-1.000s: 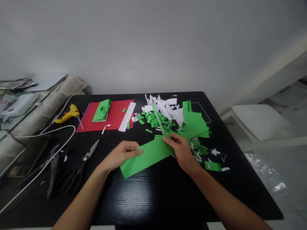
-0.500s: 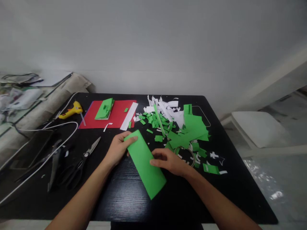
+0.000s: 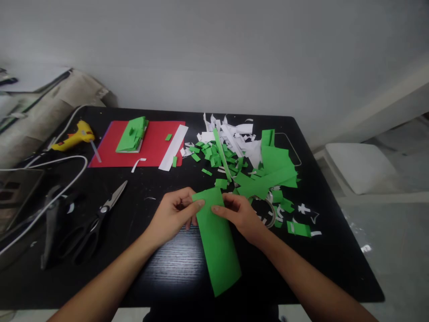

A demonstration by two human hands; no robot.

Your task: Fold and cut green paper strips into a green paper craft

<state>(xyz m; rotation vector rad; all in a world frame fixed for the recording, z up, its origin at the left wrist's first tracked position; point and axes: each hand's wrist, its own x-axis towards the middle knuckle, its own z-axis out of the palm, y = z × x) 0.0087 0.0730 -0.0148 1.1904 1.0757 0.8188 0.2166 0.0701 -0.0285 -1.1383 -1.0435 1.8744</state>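
Note:
A long green paper strip point(image 3: 217, 243) lies lengthwise on the black table point(image 3: 134, 273), its far end near me between both hands. My left hand point(image 3: 174, 214) pinches the strip's upper left edge, thumb on top. My right hand point(image 3: 239, 214) pinches the upper right edge. Both hands are closed on the paper. Just beyond them sits a heap of green and white paper scraps point(image 3: 241, 161).
Black-handled scissors point(image 3: 90, 226) lie to the left. A red sheet point(image 3: 150, 150) with a folded green stack point(image 3: 132, 134) lies at the back left, beside a yellow glue gun point(image 3: 73, 136) and a white cable point(image 3: 53, 165). A tape ring point(image 3: 268, 212) sits by my right hand.
The strip turned from slanting across the table to pointing toward me. Both hands moved to its far end and pinch it there. The camera view shifted slightly.

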